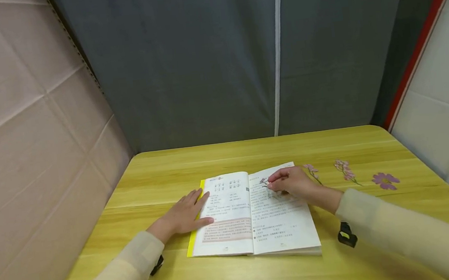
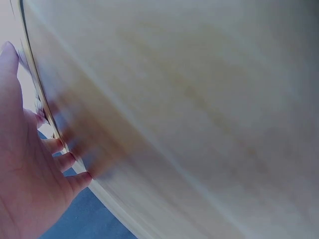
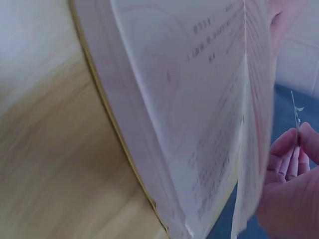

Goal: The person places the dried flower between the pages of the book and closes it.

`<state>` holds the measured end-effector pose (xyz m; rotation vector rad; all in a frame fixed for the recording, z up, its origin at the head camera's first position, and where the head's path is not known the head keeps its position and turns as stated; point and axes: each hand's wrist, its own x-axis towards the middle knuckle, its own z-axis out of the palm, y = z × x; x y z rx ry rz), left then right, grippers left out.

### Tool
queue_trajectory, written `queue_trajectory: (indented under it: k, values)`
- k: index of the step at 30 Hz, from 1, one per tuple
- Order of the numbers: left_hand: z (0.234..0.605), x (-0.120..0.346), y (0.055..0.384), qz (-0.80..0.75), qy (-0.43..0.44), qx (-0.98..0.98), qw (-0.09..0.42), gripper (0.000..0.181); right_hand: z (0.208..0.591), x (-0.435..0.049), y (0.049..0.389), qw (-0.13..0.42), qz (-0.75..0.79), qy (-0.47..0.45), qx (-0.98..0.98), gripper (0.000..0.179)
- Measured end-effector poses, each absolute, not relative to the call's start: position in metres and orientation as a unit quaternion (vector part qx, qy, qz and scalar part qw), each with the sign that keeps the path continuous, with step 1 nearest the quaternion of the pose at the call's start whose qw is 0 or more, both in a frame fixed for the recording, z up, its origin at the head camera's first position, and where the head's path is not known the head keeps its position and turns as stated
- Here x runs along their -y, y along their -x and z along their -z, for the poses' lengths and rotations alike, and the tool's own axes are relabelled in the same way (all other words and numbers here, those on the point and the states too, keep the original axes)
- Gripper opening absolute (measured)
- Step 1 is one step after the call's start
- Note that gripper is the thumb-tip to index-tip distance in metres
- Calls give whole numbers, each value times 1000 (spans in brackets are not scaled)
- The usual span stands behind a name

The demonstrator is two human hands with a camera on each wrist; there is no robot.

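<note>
An open book with printed pages and a yellow cover edge lies flat on the table. My left hand rests with fingers spread on the left page's outer edge; in the left wrist view the fingertips of that hand meet the surface. Over the upper part of the right page, my right hand pinches a small pressed flower sprig between thumb and fingers. Its thin stem sticks up from the fingertips in the right wrist view. Pink blossoms show beside the fingers in the head view.
Right of the book on the wooden table lie a pink flower sprig close by the right hand, a second sprig and a flat purple flower. A dark grey curtain hangs behind the table's far edge.
</note>
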<state>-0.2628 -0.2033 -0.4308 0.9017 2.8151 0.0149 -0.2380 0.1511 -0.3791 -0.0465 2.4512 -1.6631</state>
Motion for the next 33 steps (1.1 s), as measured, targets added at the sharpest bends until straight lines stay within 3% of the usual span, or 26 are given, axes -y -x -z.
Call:
queue_trajectory:
  k: [14, 33]
  values:
    - [430, 204, 264, -7, -303, -948, 98, 93, 415, -121, 243, 100, 537, 5, -838, 11]
    - [430, 203, 264, -4, -307, -946, 100, 92, 420, -108, 235, 66, 463, 35, -883, 14]
